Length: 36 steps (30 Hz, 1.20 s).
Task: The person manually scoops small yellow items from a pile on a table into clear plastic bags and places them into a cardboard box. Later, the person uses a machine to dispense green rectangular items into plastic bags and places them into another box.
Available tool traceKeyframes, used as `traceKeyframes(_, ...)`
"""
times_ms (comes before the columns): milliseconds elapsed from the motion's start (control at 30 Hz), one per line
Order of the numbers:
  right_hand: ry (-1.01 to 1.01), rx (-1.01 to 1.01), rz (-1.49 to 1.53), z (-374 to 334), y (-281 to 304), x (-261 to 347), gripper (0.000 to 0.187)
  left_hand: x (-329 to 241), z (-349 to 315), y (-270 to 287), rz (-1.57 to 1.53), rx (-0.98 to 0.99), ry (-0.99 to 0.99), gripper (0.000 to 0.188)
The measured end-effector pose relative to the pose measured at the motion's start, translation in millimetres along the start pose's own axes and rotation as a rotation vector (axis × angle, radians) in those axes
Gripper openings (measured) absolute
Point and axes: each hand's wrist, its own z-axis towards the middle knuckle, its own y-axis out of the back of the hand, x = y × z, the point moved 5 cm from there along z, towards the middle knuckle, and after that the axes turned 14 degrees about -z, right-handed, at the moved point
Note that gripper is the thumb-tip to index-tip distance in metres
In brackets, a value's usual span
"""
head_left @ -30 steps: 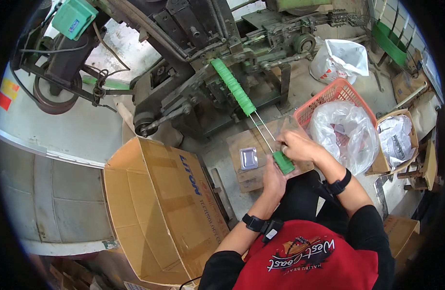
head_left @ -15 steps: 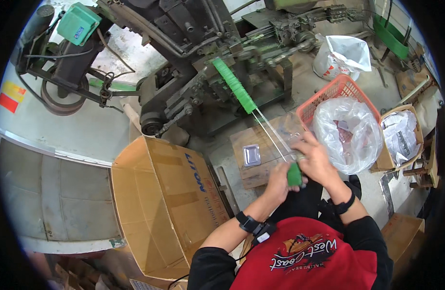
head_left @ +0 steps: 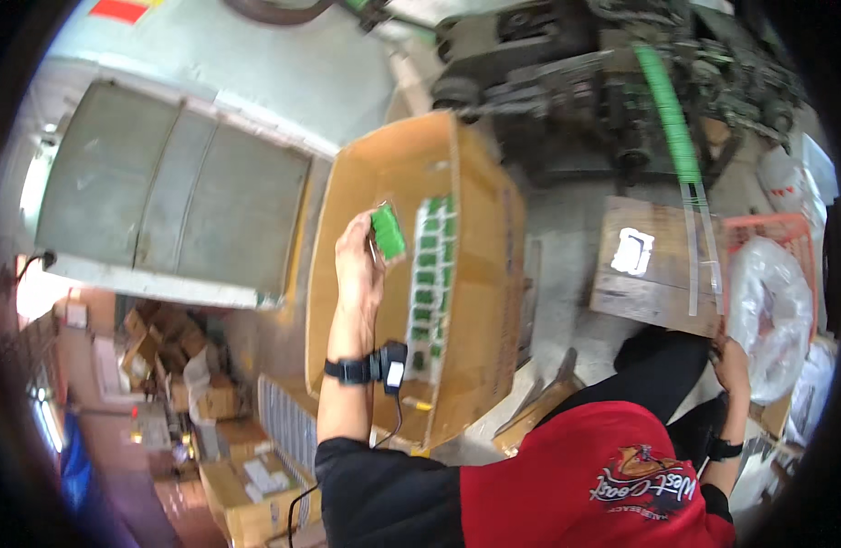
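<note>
My left hand (head_left: 355, 265) is closed round a small clear plastic pack of green pieces (head_left: 388, 234), held over the open cardboard carton (head_left: 482, 301). Inside the carton, several similar packs with green contents (head_left: 426, 283) stand in rows along one wall. At the far right, my right hand (head_left: 733, 365) is low beside the wooden board (head_left: 653, 306) and a clear plastic bag (head_left: 775, 320); its fingers are partly hidden. A shiny clear plastic tray (head_left: 633, 251) lies on the board. A long stack of green pieces (head_left: 672, 119) sits on two thin rails running down from the machine.
The dark greasy machine (head_left: 567, 100) fills the back right. A red plastic basket (head_left: 772, 224) holds the bag. Grey metal doors (head_left: 174, 192) stand at the left. More cardboard boxes (head_left: 256, 493) are piled at the lower left.
My view has swung left. My left hand has gone from the rails to over the carton with a green pack. My right hand has parted from it and dropped beside the board.
</note>
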Motion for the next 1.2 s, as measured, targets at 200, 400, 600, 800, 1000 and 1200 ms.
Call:
traceKeyframes(200, 0.03, -0.005, 0.046, 4, -50, -28, 0.025, 74, 22, 206, 0.139, -0.167, 0.423, 0.02)
traceKeyframes(400, -0.069, 0.079, -0.007, -6, -39, -12, 0.025, 254, -29, 416, 0.305, -0.514, 0.757, 0.019)
traceKeyframes(600, -0.051, 0.086, -0.035, -8, -42, -15, 0.022, 338, -112, 451, 0.143, -0.789, 0.936, 0.015)
traceKeyframes(800, -0.088, 0.217, -0.037, -5, -50, 3, 0.022, 368, -144, 452, 0.897, -0.702, 0.99, 0.014)
traceKeyframes(1000, -0.052, 0.163, 0.032, -5, -61, -8, 0.023, 293, -118, 340, 1.498, -0.385, 1.004, 0.023)
traceKeyframes(1200, -0.036, 0.172, 0.014, -8, -53, 5, 0.024, 295, -121, 343, 1.556, -0.323, 1.057, 0.022)
